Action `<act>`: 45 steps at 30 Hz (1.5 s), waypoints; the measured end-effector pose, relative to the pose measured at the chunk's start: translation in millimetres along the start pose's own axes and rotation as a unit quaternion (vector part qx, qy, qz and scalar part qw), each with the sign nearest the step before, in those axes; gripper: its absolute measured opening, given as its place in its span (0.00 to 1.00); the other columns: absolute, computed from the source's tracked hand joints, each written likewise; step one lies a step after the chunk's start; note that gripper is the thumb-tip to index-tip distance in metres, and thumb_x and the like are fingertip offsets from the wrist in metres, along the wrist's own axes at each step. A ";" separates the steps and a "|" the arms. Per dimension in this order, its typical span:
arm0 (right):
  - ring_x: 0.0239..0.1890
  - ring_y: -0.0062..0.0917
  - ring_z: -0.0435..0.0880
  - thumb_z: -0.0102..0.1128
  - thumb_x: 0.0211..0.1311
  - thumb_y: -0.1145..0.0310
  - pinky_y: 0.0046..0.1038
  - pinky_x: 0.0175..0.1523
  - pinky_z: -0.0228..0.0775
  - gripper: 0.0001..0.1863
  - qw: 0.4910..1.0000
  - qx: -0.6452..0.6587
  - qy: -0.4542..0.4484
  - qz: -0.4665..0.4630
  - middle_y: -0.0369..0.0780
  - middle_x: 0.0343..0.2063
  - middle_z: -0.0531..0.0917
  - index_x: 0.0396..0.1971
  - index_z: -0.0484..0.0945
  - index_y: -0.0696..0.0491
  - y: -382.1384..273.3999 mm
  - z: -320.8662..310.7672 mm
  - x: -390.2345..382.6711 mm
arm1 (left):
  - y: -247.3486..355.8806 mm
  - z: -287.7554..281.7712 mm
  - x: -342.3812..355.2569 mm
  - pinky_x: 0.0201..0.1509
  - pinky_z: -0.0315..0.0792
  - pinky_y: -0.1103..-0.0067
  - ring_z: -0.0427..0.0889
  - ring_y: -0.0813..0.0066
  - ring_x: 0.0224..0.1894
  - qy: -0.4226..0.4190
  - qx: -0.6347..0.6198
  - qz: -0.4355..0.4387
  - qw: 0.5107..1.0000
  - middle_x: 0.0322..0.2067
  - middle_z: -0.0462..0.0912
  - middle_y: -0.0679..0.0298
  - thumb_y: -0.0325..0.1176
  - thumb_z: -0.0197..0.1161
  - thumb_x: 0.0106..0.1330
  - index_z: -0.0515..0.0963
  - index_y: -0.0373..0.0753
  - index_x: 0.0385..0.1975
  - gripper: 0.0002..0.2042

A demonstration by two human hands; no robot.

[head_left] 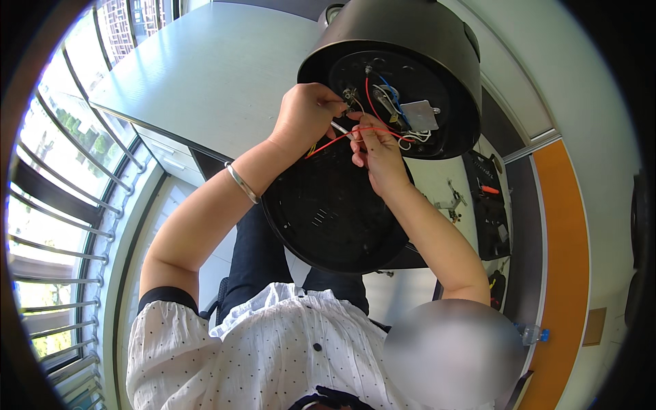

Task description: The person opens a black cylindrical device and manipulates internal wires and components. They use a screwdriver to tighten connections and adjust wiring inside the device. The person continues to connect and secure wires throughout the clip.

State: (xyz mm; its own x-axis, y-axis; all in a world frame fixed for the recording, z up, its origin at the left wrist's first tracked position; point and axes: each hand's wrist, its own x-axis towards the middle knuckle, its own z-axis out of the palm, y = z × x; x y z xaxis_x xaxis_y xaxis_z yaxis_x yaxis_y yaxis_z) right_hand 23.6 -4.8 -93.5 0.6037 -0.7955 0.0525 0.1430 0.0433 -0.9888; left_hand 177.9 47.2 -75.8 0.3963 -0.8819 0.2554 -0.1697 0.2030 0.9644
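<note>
A dark round cooker body (pixel 389 31) lies on its side, its open underside facing me. Inside, a red wire (pixel 372 96), a blue wire (pixel 394 102) and white wires (pixel 424 137) run round a silver metal plate (pixel 418 115). My left hand (pixel 307 113) is closed at the left of the opening, its fingertips pinched by a small metal part (pixel 348 96); what they grip is hidden. My right hand (pixel 376 150) is closed just below, with a thin pale rod (pixel 340 128) at its fingers. Another red wire (pixel 328 145) crosses the right hand. Below hangs a black round base cover (pixel 335 225).
The pale table top (pixel 212 68) spreads to the left, with its edge near my left forearm. On the right lie a black tool case (pixel 486 205) with a red-handled tool (pixel 488 189) and small metal parts (pixel 452 201). A plastic bottle (pixel 531 334) is at lower right.
</note>
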 end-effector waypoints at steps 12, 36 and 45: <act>0.22 0.10 0.66 0.46 0.66 0.63 0.13 0.21 0.56 0.12 1.000 0.013 -0.007 0.014 0.28 0.21 0.68 0.43 0.72 0.54 -3.8 1.1 -0.6 | 2.4 0.7 0.8 0.18 0.70 0.82 0.77 0.76 0.14 0.009 0.033 -0.004 0.999 0.21 0.80 0.58 0.26 0.62 0.53 0.79 0.29 0.28 0.07; 0.24 0.09 0.67 0.45 0.67 0.63 0.13 0.22 0.58 0.14 1.000 -0.010 -0.004 0.019 0.28 0.22 0.70 0.45 0.73 0.54 -4.8 -1.5 -6.3 | 4.0 0.0 0.9 0.20 0.71 0.81 0.77 0.76 0.16 0.029 0.030 -0.012 0.999 0.21 0.80 0.59 0.26 0.62 0.53 0.79 0.30 0.28 0.06; 0.26 0.11 0.68 0.43 0.68 0.63 0.14 0.25 0.59 0.15 0.999 -0.024 -0.014 0.023 0.28 0.23 0.70 0.47 0.71 0.55 -5.1 -3.8 -6.2 | 3.9 -0.4 0.6 0.21 0.71 0.80 0.78 0.75 0.16 0.024 0.032 -0.015 0.999 0.22 0.81 0.58 0.27 0.62 0.53 0.79 0.30 0.28 0.07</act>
State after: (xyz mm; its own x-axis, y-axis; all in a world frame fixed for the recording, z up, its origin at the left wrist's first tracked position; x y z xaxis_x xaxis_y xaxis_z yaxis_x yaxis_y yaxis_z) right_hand 16.2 -2.4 -89.3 0.6311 -0.7757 0.0099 0.0772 0.0501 -0.9958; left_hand 177.8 47.6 -71.9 0.4452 -0.8651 0.2309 -0.2135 0.1479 0.9657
